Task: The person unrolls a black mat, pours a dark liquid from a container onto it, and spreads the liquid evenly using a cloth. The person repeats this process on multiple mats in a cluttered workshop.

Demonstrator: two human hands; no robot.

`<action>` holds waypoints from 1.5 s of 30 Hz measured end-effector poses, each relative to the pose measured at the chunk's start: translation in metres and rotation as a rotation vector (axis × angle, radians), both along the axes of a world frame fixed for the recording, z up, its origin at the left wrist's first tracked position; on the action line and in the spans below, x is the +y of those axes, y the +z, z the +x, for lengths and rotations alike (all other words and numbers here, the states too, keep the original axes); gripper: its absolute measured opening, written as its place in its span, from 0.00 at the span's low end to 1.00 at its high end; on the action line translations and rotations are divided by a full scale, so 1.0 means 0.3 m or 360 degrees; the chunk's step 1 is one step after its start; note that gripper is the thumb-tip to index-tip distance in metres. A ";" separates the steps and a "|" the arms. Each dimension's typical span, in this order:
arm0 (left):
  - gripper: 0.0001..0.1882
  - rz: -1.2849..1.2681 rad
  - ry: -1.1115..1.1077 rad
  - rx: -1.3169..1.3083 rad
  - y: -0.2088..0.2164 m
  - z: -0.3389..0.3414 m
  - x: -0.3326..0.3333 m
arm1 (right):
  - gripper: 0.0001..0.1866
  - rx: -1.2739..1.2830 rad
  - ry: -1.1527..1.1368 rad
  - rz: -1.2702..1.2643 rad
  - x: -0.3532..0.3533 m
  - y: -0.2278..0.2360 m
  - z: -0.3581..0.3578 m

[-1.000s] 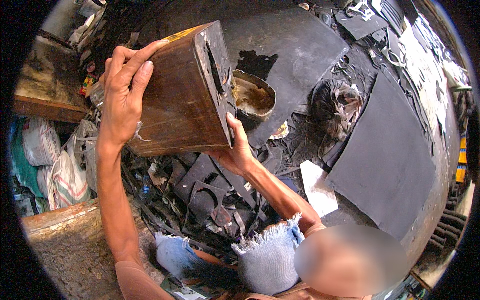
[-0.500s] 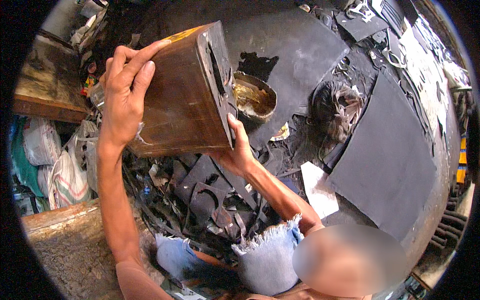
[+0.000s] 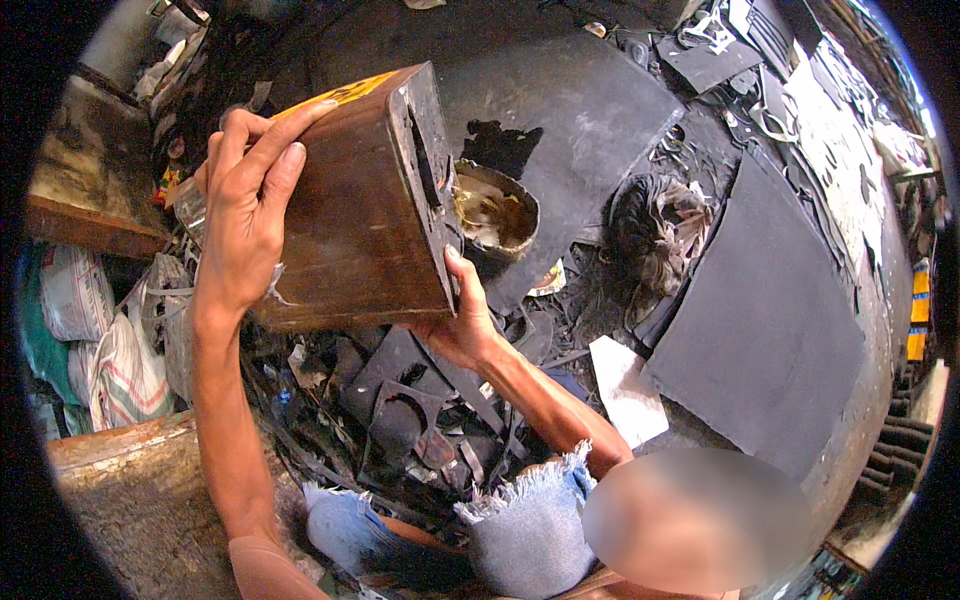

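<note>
A big rectangular brown tin can [image 3: 345,215] with a yellow patch on its upper side is tipped on its side, held up by both my hands. My left hand [image 3: 245,205] grips its left end, fingers stretched over the top edge. The lower right edge rests in my right hand [image 3: 462,315], thumb on the dark, cut-open end face and the other fingers underneath, partly hidden. Right beside that open end is a round, crusted bowl [image 3: 518,222] with pale, glossy stuff inside. The can covers the bowl's left side, so I cannot tell whether they touch.
Black sheets [image 3: 770,320] lie at the right, with a white piece [image 3: 628,390] by their corner. A dark crumpled bundle [image 3: 660,225] sits beyond the bowl. Black offcuts [image 3: 410,400] litter the ground below the can. Sacks [image 3: 130,370] and a wooden ledge [image 3: 95,220] stand at left.
The whole view has shifted slightly, and the can appears a little lower. Inside the bowl, the golden look has turned paler and whiter. Both hands keep their hold.
</note>
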State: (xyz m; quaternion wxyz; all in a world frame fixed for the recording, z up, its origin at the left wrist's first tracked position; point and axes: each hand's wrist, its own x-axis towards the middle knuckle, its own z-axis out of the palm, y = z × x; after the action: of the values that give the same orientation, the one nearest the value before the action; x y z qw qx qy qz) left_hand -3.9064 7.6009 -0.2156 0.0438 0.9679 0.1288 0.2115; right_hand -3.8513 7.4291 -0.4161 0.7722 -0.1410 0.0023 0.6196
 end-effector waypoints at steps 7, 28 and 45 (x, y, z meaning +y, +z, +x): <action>0.18 0.0012 0.0003 0.0019 -0.003 -0.001 0.004 | 0.41 0.0013 0.0018 -0.0005 -0.003 -0.017 0.003; 0.25 -0.1890 0.0428 -0.0981 -0.382 -0.547 0.471 | 0.58 -0.1338 -0.0032 -0.0292 0.186 -0.014 -0.048; 0.26 -0.2630 0.0751 -0.1187 -0.952 -1.112 0.642 | 0.29 -0.1518 -0.0434 -0.1500 -0.302 -0.289 0.509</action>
State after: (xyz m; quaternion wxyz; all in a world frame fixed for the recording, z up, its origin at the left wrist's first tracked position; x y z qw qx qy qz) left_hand -4.2400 7.7935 -0.5012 0.7122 0.4483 0.4090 0.3529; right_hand -3.6985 7.3384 -0.5028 0.6161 -0.7180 -0.0509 0.3198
